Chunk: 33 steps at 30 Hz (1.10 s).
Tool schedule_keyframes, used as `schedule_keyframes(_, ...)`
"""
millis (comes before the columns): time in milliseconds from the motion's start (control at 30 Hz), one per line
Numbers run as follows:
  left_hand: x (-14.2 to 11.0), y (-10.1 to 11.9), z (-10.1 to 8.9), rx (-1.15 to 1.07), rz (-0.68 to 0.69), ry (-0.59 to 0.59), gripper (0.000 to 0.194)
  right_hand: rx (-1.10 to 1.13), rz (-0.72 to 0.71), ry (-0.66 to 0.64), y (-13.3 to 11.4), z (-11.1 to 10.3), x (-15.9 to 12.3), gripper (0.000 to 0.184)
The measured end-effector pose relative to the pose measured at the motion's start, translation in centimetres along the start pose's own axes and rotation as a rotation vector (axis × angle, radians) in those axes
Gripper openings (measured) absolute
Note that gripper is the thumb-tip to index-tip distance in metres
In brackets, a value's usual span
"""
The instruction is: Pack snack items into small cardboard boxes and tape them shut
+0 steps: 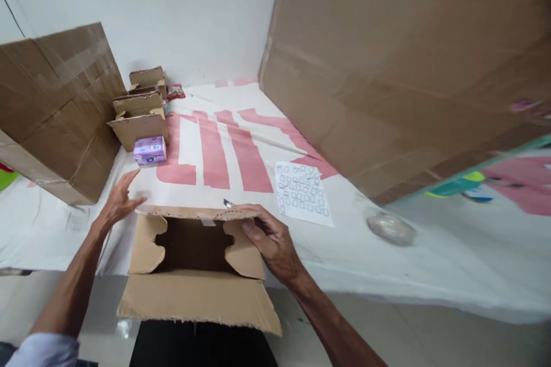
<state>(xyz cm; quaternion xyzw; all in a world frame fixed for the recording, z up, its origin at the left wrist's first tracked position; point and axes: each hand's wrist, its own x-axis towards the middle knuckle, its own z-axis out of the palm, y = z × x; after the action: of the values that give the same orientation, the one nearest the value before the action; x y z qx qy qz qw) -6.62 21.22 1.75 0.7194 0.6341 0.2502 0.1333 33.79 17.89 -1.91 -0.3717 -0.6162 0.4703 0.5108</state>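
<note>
An open cardboard box [198, 292] sits at the table's near edge with its flaps folded out. My right hand [269, 238] rests on the box's right inner flap and far rim, fingers curled over the cardboard. My left hand [118, 200] hovers just left of the box's far left corner with fingers stretched out, holding nothing. A small dark object [227, 203] lies just beyond the box's far rim.
A white sheet with pink print [224, 149] covers the table. A printed paper [302, 192] lies right of the box, a clear tape roll [391, 227] farther right. A purple packet [149, 151] and small open cartons [140, 117] stand far left, beside a big carton [55, 109]. Large cardboard [408, 69] leans right.
</note>
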Motion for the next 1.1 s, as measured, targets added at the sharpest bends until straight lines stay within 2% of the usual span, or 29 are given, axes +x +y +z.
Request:
schedule_keyframes(100,-6.7,2.0,-0.8,-0.17,-0.055,-0.086,0.085,-0.022,-0.051,0.0,-0.1,0.0,-0.7,0.034)
schedule_keyframes(200,-11.4,4.8,-1.1,-0.295,-0.085,-0.171,0.089,-0.046,-0.065,0.029,-0.2,0.0,-1.1,0.035)
schedule_keyframes(333,-14.6,8.3,-0.9,-0.362,-0.022,-0.234,0.108,-0.083,-0.112,0.003,-1.0,0.4,-1.6,0.035)
schedule_keyframes(467,-16.8,9.4,0.2,-0.323,0.022,-0.13,0.11,-0.147,-0.216,-0.041,-1.8,0.6,-2.7,0.03)
schedule_keyframes(567,-18.0,8.9,1.2,-0.301,0.051,-0.041,0.12,-0.119,-0.324,-0.084,-1.8,0.7,-3.7,0.028)
schedule_keyframes(667,-18.5,8.7,1.7,-0.327,0.071,-0.032,0.125,-0.098,-0.353,-0.089,-1.7,0.7,-4.2,0.029)
schedule_keyframes(900,-17.4,10.3,0.9,-0.323,0.063,-0.017,0.123,-0.111,-0.103,-0.079,-2.3,0.8,-2.3,0.037)
schedule_keyframes(1100,-17.1,11.4,0.4,-0.365,0.0,-0.005,0.128,-0.089,-0.04,-0.105,-2.1,0.9,-1.0,0.04)
